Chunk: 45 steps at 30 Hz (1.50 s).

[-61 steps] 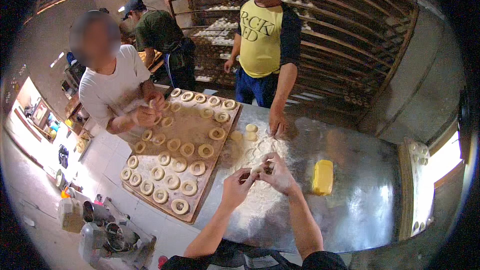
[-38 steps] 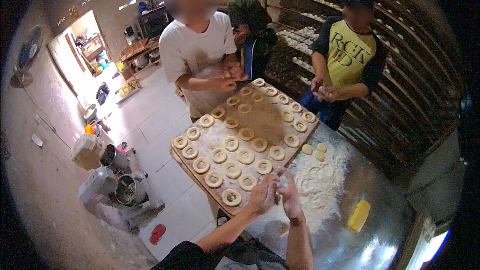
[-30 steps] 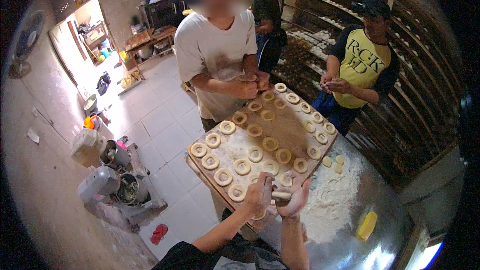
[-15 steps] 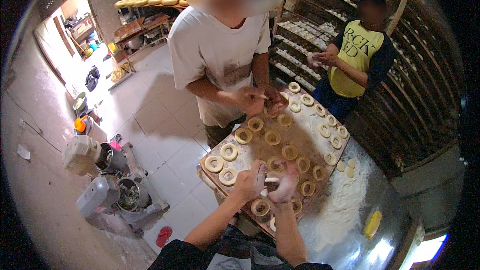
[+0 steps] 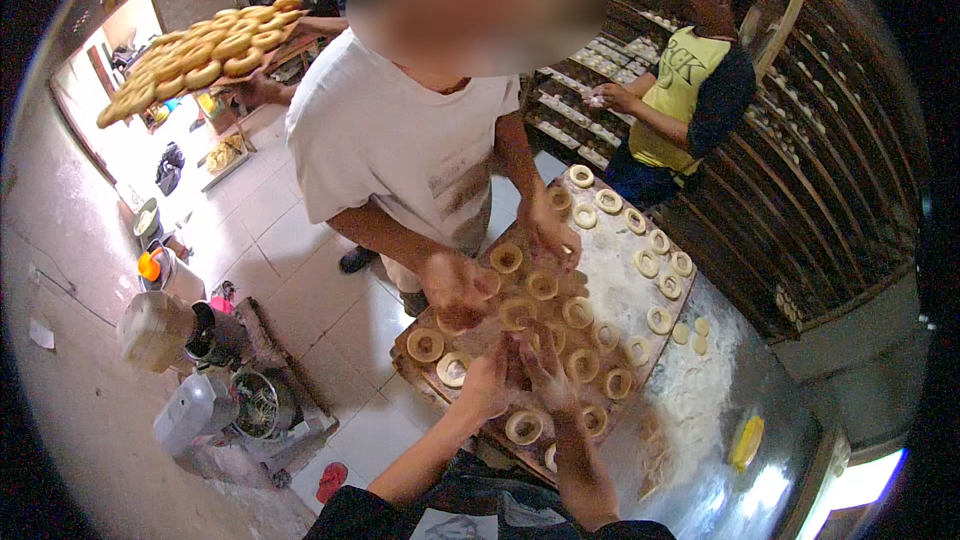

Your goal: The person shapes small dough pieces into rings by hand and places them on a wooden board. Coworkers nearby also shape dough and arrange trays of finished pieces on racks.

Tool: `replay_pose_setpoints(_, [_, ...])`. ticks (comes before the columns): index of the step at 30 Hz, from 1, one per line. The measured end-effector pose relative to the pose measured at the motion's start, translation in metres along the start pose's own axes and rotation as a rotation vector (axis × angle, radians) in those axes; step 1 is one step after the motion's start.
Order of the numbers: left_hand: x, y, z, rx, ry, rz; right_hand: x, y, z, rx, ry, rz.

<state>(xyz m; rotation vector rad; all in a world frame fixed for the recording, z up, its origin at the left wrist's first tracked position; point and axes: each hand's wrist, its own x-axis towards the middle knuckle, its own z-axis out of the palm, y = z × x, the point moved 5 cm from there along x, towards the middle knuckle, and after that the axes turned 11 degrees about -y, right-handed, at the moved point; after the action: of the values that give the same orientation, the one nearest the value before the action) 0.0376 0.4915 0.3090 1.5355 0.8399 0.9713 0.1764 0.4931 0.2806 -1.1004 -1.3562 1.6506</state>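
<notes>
My left hand [image 5: 487, 380] and my right hand [image 5: 547, 377] are close together over the near part of a floured wooden board [image 5: 620, 252]. Both have their fingers stretched forward, and I see no dough between them. Just beyond my fingertips lies a pale dough ring [image 5: 517, 326], partly shaded. Another dough ring [image 5: 510, 429] rests on the board below my hands. Several more rings are spread across the board. My fingers partly cover the rings under my right hand.
A co-worker in a white shirt [image 5: 400, 150] reaches over the board from the far side. Beside the shelf rack [image 5: 850, 190] stands a person in yellow [image 5: 690, 65]. Mixers [image 5: 200, 410] stand at left. Small dough pieces [image 5: 700, 335] and a yellow object [image 5: 745, 443] lie on the metal table [image 5: 690, 440].
The dough strip between my hands is no longer seen there, and my hands have come closer together. The co-worker leans nearer with lowered hands. A tray of golden rings has moved left, carried by another person.
</notes>
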Motion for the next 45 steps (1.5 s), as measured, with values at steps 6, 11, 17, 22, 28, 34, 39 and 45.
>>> replay_pose_setpoints(6, [0.013,0.023,-0.006,0.579,0.311,0.005,0.019,-0.044,0.008,-0.625,0.087,-0.043])
replay_pose_setpoints(11, [0.007,0.006,-0.074,0.894,0.382,-0.369,0.0,-0.061,0.009,-1.01,0.367,0.006])
replay_pose_setpoints(17, [-0.003,-0.023,-0.074,1.03,0.108,-0.239,0.009,-0.009,0.016,-1.306,0.237,0.095])
replay_pose_setpoints(22, [0.028,-0.017,-0.063,1.254,0.094,-0.181,0.055,0.003,0.032,-1.559,0.402,-0.176])
replay_pose_setpoints(28, [0.036,-0.021,-0.069,1.151,-0.016,-0.577,0.017,-0.052,0.035,-1.787,0.599,-0.362])
replay_pose_setpoints(34, [0.028,-0.024,-0.065,1.167,0.001,-0.495,-0.084,-0.059,-0.05,-1.053,0.454,0.052])
replay_pose_setpoints(39, [0.022,0.0,-0.052,1.012,0.09,-0.406,-0.183,-0.036,-0.18,-0.978,0.807,0.306])
replay_pose_setpoints(45, [0.022,0.022,-0.04,1.161,0.263,-0.56,-0.208,-0.022,-0.354,-0.989,0.936,0.301])
